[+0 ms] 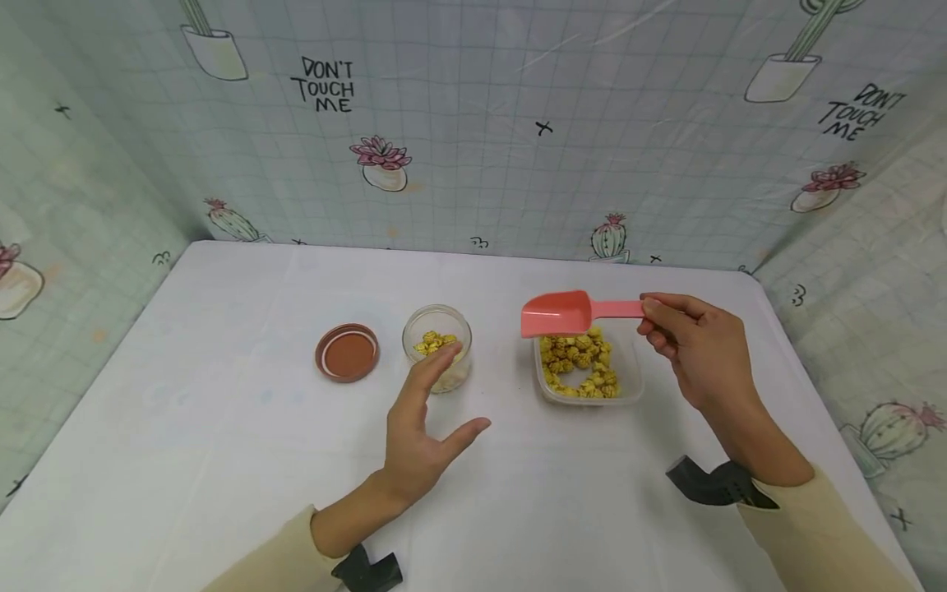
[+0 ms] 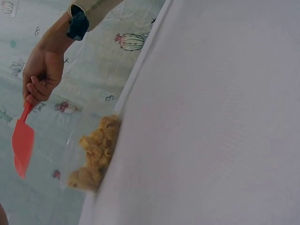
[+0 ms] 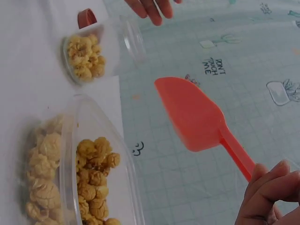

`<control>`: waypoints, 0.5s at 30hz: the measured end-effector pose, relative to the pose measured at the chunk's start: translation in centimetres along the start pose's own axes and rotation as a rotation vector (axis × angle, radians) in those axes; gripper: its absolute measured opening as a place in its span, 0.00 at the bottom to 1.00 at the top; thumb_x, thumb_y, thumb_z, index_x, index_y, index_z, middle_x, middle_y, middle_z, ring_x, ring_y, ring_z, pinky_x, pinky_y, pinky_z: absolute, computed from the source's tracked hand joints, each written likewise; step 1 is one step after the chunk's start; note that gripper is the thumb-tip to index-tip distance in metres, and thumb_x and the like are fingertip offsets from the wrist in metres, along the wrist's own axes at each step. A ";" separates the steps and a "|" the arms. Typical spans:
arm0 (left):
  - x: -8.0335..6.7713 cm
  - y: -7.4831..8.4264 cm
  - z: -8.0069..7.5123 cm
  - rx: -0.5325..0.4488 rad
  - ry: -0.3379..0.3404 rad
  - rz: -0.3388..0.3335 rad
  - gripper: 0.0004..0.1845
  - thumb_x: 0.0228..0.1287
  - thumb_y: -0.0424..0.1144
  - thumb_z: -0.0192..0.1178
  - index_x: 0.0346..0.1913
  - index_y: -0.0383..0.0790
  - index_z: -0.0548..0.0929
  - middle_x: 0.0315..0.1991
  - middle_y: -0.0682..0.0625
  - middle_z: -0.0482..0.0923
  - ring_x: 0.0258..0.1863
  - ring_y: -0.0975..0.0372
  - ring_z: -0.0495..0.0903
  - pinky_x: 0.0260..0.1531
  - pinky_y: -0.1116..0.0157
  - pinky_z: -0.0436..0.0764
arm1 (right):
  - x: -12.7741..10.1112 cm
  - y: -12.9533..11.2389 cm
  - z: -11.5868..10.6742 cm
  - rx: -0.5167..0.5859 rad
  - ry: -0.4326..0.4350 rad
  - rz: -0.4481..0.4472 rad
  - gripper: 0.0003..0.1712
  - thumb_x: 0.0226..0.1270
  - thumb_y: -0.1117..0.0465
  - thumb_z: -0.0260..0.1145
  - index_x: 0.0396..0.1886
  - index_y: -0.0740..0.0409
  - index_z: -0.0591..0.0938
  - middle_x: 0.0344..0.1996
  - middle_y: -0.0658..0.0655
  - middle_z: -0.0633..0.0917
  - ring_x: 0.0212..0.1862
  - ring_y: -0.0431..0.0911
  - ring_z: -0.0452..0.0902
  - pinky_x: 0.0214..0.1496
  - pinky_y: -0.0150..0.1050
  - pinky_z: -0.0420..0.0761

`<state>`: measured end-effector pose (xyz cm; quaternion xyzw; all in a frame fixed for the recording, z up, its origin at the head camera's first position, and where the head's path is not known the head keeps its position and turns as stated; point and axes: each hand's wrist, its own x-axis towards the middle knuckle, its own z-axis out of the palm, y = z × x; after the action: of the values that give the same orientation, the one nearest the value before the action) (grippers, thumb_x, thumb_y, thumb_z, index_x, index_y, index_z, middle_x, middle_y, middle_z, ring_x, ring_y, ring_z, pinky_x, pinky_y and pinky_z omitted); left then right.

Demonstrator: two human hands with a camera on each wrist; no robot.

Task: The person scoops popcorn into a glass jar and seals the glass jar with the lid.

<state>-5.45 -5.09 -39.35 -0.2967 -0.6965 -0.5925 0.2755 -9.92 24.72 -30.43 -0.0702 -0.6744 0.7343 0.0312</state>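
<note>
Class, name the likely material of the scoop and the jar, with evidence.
Scoop: probably plastic, smooth and slightly glossy, one even colour throughout. Jar: glass or clear plastic, shiny; the popcorn shows through its wall.

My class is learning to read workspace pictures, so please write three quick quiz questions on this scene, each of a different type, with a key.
1. Put in order, left to right in the head view: the tub, the brown lid, the clear jar.
2. True or false: the brown lid is on top of the clear jar.
3. What is the person's right grip holding? (A) the brown lid (B) the red scoop (C) the clear jar

Key:
1. Brown lid, clear jar, tub.
2. False; it lies on the table, apart from the jar.
3. B.
</note>
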 end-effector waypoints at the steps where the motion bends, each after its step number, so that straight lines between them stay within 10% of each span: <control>1: -0.2 0.0 0.2 0.012 -0.027 -0.037 0.39 0.60 0.49 0.67 0.65 0.26 0.66 0.64 0.39 0.68 0.65 0.49 0.65 0.65 0.58 0.64 | 0.0 0.2 -0.3 -0.004 0.009 0.002 0.22 0.61 0.58 0.70 0.49 0.69 0.79 0.28 0.56 0.84 0.25 0.40 0.75 0.26 0.23 0.78; 15: -0.3 -1.5 3.6 0.073 -0.286 -0.481 0.46 0.56 0.48 0.70 0.74 0.51 0.56 0.72 0.55 0.57 0.70 0.64 0.55 0.67 0.57 0.60 | -0.7 1.7 -4.9 -0.060 0.108 0.020 0.11 0.59 0.60 0.71 0.41 0.60 0.86 0.27 0.55 0.85 0.24 0.41 0.78 0.29 0.26 0.82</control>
<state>-6.51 -1.71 -41.06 -0.1933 -0.7994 -0.5676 0.0365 -8.43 29.34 -32.53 -0.1173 -0.6927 0.7092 0.0582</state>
